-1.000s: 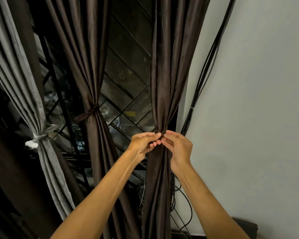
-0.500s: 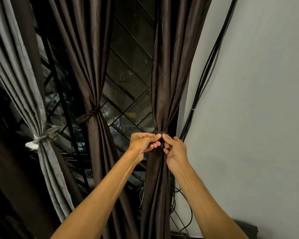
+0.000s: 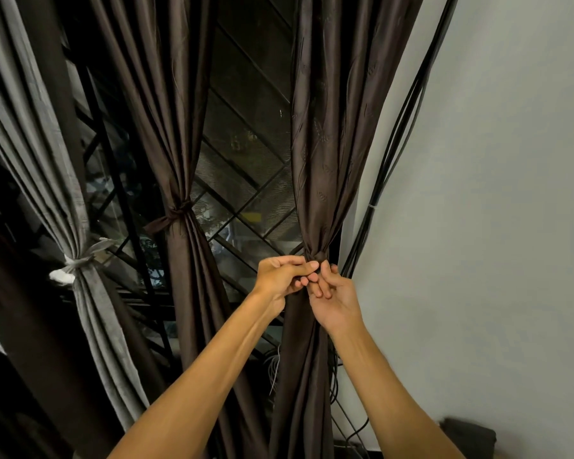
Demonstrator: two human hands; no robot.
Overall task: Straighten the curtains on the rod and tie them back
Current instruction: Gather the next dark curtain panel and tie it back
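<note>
Both hands are clamped at one spot. From my feed the left hand [image 3: 287, 276] has its thumb pressed onto a curled index finger, pinching the tie-back [image 3: 316, 256] that cinches the right brown curtain [image 3: 325, 144] at its waist. The right hand [image 3: 337, 301], palm toward the camera, curls its fingers up onto the same tie-back from below. The fingertips of the two hands touch. I can't tell which strand each hand holds, since it is dark on dark.

The curtain hangs gathered into a narrow bundle, just beside the white wall [image 3: 494, 193], with folds fanning out above and below the tie.

The middle brown curtain [image 3: 166, 127] is cinched with a brown tie [image 3: 176, 216], knot ends sticking out to the left. The grey curtain [image 3: 37, 144] at far left is cinched with a pale tie [image 3: 80, 260]. A diamond-pattern window grille [image 3: 246, 200] shows between the two brown curtains. Black cables [image 3: 401, 144] run down the wall's edge, right beside the held curtain, and loop behind its lower part. There is a dark object [image 3: 468, 435] in the bottom right corner, but I can't make out what it is.
</note>
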